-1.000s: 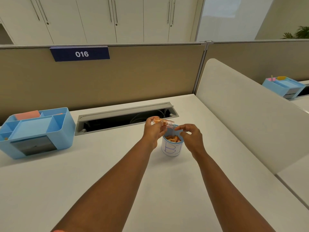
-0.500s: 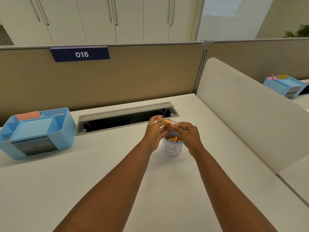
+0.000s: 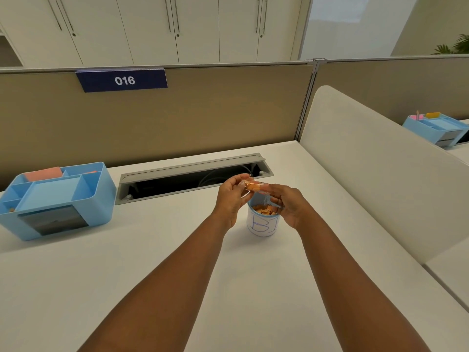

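A small clear plastic box [image 3: 254, 186] with orange pieces inside is held above a blue mesh cup [image 3: 264, 224]. The cup stands on the white desk [image 3: 127, 262], carries a white label with blue handwriting, and holds a pile of orange pieces [image 3: 265, 210]. My left hand [image 3: 232, 196] pinches the box at its left end. My right hand [image 3: 289, 204] holds its right end with curled fingers, just over the cup's right rim. What the right fingers do underneath the box is hidden.
A light blue desk organiser [image 3: 54, 199] with a pink pad stands at the left. An open grey cable tray [image 3: 193, 177] runs behind the cup. A tan partition [image 3: 203, 110] backs the desk, a white divider [image 3: 368, 168] bounds the right side.
My right hand moved up from the cup's rim to the box and now holds its right end together with my left hand. The cup stayed in place.
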Demonstrator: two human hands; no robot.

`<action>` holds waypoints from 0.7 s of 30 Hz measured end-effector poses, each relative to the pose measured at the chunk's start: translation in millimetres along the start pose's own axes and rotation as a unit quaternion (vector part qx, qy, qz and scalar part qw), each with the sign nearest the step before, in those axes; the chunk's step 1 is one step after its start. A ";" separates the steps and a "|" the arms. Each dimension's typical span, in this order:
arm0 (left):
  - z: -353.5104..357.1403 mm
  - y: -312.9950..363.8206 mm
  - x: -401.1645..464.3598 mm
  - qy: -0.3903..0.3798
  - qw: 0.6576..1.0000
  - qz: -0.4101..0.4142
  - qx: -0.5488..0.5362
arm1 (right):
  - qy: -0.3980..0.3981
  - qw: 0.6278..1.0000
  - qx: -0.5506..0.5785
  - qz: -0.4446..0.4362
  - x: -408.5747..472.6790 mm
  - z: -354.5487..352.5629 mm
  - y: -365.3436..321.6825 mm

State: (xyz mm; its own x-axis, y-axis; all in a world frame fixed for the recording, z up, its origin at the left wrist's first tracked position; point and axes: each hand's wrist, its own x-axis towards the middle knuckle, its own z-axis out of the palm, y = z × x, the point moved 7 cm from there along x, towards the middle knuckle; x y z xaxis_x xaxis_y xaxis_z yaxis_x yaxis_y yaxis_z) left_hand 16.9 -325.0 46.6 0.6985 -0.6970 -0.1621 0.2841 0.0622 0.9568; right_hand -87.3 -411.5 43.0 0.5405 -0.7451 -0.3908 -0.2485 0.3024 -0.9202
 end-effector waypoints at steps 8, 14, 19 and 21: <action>1.7 -0.6 -2.1 -0.025 0.999 -0.002 0.026 | 0.003 0.998 -0.058 0.017 2.7 -1.2 -0.1; 2.0 1.2 -2.5 -0.021 1.000 0.004 0.021 | 0.010 0.999 -0.049 0.013 2.9 1.3 0.5; 1.4 0.7 -3.6 -0.011 0.999 0.018 0.033 | 0.018 0.998 -0.054 0.007 1.1 0.4 0.2; 1.9 0.6 -3.8 -0.012 0.999 0.021 0.034 | 0.021 0.998 -0.064 0.010 0.5 1.0 0.0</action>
State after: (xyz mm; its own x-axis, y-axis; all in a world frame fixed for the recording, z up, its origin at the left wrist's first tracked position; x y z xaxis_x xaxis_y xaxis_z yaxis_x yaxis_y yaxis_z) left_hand 13.2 -323.7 48.3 0.6920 -0.7124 -0.1170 0.2089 0.0425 0.9770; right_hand -86.3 -411.2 42.8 0.5011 -0.7646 -0.4053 -0.3617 0.2404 -0.9008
